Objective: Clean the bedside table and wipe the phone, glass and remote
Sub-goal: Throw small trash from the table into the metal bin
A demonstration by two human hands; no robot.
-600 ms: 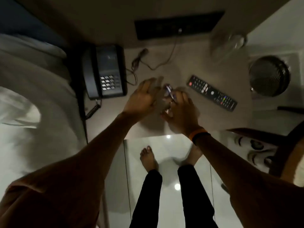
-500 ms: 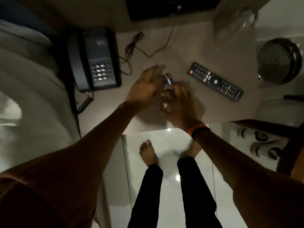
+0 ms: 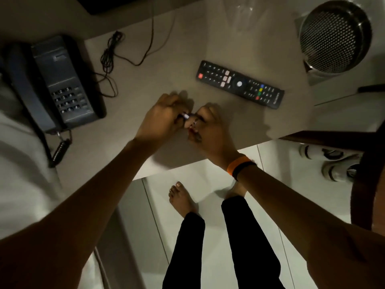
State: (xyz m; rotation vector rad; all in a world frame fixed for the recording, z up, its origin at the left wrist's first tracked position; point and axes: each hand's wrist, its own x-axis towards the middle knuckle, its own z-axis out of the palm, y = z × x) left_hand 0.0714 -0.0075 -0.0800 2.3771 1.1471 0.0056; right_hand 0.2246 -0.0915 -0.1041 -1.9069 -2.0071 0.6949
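Lighting is dim. A small item [image 3: 186,115] with a blue-and-white tip shows between the two hands; most of it is covered by fingers and it cannot be identified. The glass [image 3: 242,15] at 12 o'clock is cut off by the top edge and barely readable against the tabletop.

The left hand [image 3: 161,117] is curled, knuckles up, fingertips pinching the small item. The right hand [image 3: 209,127], with a ring on one finger and orange and black bands at the wrist, is curled beside it, touching the left; whether it also grips the item cannot be told. Both sit over the near middle of the bedside table [image 3: 158,65].

Count: one phone [image 3: 56,84] at 9 o'clock of the hands, handset in its cradle, coiled cord hanging off the near edge; one remote [image 3: 239,84] at 1 o'clock, lying flat, apart from the hands; one loose cable [image 3: 112,59] at 11 o'clock; one mesh bin [image 3: 335,36] at 2 o'clock, off the table.
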